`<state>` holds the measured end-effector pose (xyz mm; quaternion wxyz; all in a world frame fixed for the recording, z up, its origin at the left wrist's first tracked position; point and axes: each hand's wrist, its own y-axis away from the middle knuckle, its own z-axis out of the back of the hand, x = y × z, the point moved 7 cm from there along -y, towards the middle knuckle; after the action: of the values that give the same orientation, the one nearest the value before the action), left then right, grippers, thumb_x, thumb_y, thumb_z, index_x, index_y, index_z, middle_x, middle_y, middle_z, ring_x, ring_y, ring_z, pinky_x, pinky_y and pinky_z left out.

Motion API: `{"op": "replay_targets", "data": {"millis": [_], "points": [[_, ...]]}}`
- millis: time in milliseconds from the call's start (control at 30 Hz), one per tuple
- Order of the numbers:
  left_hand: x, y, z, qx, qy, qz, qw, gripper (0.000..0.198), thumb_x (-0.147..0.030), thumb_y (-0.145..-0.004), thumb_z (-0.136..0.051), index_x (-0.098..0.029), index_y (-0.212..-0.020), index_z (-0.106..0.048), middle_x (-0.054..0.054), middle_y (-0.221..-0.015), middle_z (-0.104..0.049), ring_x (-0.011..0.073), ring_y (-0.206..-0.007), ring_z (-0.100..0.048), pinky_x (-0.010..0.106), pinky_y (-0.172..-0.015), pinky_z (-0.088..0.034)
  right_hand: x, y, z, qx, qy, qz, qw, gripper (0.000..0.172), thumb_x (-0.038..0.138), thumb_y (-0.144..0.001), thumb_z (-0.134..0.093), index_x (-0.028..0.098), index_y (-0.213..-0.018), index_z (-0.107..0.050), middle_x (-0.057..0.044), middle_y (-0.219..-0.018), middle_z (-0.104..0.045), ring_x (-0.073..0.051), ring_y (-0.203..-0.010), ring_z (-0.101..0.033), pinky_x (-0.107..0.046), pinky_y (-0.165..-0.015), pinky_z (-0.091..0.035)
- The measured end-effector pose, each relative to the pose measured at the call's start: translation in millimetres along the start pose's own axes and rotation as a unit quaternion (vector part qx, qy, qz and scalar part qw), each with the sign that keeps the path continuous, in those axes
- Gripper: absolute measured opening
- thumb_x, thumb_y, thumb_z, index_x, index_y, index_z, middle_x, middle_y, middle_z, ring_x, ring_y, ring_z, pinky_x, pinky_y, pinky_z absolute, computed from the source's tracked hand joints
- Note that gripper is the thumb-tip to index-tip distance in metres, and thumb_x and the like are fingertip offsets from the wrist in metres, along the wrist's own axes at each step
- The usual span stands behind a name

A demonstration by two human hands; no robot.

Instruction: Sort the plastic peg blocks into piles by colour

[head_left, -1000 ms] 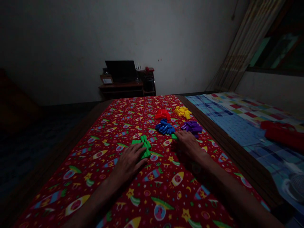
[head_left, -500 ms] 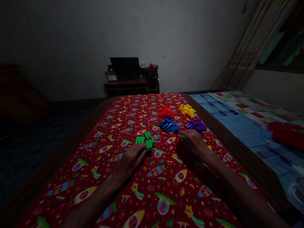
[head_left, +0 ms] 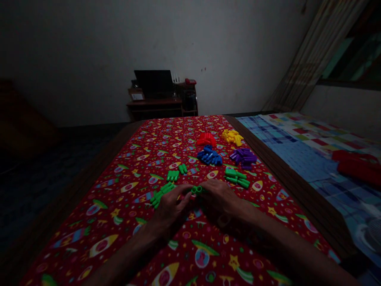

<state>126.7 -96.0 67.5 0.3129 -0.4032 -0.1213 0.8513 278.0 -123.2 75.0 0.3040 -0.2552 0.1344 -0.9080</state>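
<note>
Between my two hands is a green plastic toy block (head_left: 197, 190) with two round, hollow ends facing me. My left hand (head_left: 171, 204) pinches it from the left, and my right hand (head_left: 222, 197) grips its right side with the fingers partly hidden. Just beyond my left hand lies a group of green blocks (head_left: 162, 194). Two smaller green clusters (head_left: 173, 175) rest farther back. Past my right hand is another green group (head_left: 237, 178).
Behind the green blocks sit piles of blue (head_left: 210, 155), purple (head_left: 243, 157), red (head_left: 206, 139) and yellow (head_left: 232, 137) pieces. All lie on a red patterned cloth (head_left: 119, 214). A desk with a monitor (head_left: 153, 83) stands at the wall; a bed (head_left: 291, 155) is at right.
My right hand has moved left and nearer, meeting my left hand around the green block. The green group past my right hand and the one beside my left hand now show.
</note>
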Motion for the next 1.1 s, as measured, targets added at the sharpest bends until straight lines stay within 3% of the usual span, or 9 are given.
{"op": "replay_targets", "data": {"millis": [100, 233, 367, 500, 600, 767, 867, 933, 1100], "points": [[4.7, -4.7, 7.9, -0.032, 0.01, 0.033, 0.999, 0.021, -0.036, -0.085, -0.053, -0.022, -0.093, -0.067, 0.001, -0.089, -0.075, 0.017, -0.075, -0.071, 0.025, -0.065, -0.057, -4.0, 0.3, -1.3, 0.022, -0.054, -0.033, 0.998, 0.013, 0.02, -0.092, -0.049, 0.015, -0.091, -0.061, -0.005, -0.08, -0.064, -0.013, -0.068, -0.055, -0.023, -0.064, -0.039], [24.8, -13.0, 21.5, -0.067, 0.089, 0.141, 0.984, 0.031, -0.046, -0.082, -0.054, -0.019, -0.093, -0.064, 0.002, -0.08, -0.075, 0.0189, -0.071, -0.072, 0.027, -0.064, -0.058, -15.1, -0.3, -6.1, 0.024, -0.087, -0.076, 0.993, 0.017, 0.019, -0.092, -0.048, 0.015, -0.087, -0.063, -0.002, -0.074, -0.063, -0.01, -0.061, -0.052, -0.021, -0.059, -0.035], [43.8, -17.1, 23.6, -0.061, 0.153, 0.193, 0.967, 0.042, -0.056, -0.076, -0.057, -0.017, -0.091, -0.063, 0.005, -0.077, -0.074, 0.0209, -0.069, -0.071, 0.029, -0.062, -0.058, -32.0, 3.1, 12.3, 0.02, -0.057, -0.108, 0.992, 0.02, 0.022, -0.092, -0.047, 0.016, -0.089, -0.065, -0.002, -0.073, -0.063, -0.01, -0.06, -0.051, -0.021, -0.058, -0.033], [47.1, -15.7, 14.2, -0.014, 0.125, 0.166, 0.978, 0.035, -0.051, -0.076, -0.058, -0.018, -0.084, -0.067, 0.004, -0.076, -0.074, 0.02, -0.068, -0.07, 0.028, -0.063, -0.057, -64.4, 19.0, 44.3, 0.029, 0.084, -0.146, 0.985, 0.012, 0.015, -0.084, -0.055, 0.015, -0.082, -0.066, -0.005, -0.073, -0.063, -0.013, -0.064, -0.053, -0.024, -0.061, -0.034], [42.7, -14.8, 8.3, 0.01, 0.105, 0.147, 0.983, 0.029, -0.044, -0.079, -0.057, -0.018, -0.084, -0.068, 0.004, -0.081, -0.075, 0.02, -0.073, -0.07, 0.029, -0.068, -0.056, -78.6, 24.4, 62.4, -0.014, 0.139, -0.151, 0.979, 0.013, 0.011, -0.081, -0.055, 0.016, -0.083, -0.067, -0.009, -0.081, -0.066, -0.018, -0.073, -0.056, -0.027, -0.066, -0.039], [28.1, -14.5, 2.1, 0.013, 0.091, 0.122, 0.988, 0.025, -0.038, -0.083, -0.054, -0.019, -0.09, -0.069, 0.004, -0.087, -0.075, 0.0193, -0.078, -0.07, 0.029, -0.072, -0.056, -43.8, 10.2, 49.7, -0.1, 0.015, -0.092, 0.991, 0.02, 0.027, -0.091, -0.052, 0.018, -0.1, -0.067, -0.01, -0.094, -0.069, -0.019, -0.084, -0.062, -0.03, -0.075, -0.046], [12.8, -11.4, -7.5, 0.047, 0.088, 0.086, 0.991, 0.023, -0.037, -0.085, -0.054, -0.021, -0.091, -0.069, 0.002, -0.088, -0.075, 0.0182, -0.079, -0.07, 0.027, -0.072, -0.055, -11.3, 2.3, 23.0, -0.053, -0.061, -0.046, 0.996, 0.028, 0.033, -0.093, -0.05, 0.019, -0.114, -0.062, -0.008, -0.095, -0.069, -0.017, -0.082, -0.062, -0.027, -0.073, -0.046], [5.7, -9.5, -11.0, 0.073, 0.076, 0.061, 0.993, 0.022, -0.036, -0.086, -0.054, -0.022, -0.093, -0.07, 0.001, -0.089, -0.075, 0.0174, -0.08, -0.07, 0.025, -0.073, -0.054, -1.2, 0.7, 10.5, 0.006, -0.061, -0.034, 0.998, 0.026, 0.03, -0.094, -0.049, 0.018, -0.112, -0.063, -0.007, -0.089, -0.069, -0.016, -0.076, -0.061, -0.025, -0.068, -0.043], [26.3, -14.1, 14.1, 0.071, -0.028, 0.032, 0.997, 0.028, -0.042, -0.09, -0.051, -0.023, -0.101, -0.067, 0.005, -0.099, -0.073, 0.0198, -0.088, -0.067, 0.03, -0.079, -0.053, -32.8, 6.7, 26.9, 0.064, 0.042, -0.112, 0.991, 0.02, 0.026, -0.091, -0.05, 0.015, -0.095, -0.066, -0.006, -0.078, -0.066, -0.014, -0.067, -0.056, -0.024, -0.06, -0.034]]}}
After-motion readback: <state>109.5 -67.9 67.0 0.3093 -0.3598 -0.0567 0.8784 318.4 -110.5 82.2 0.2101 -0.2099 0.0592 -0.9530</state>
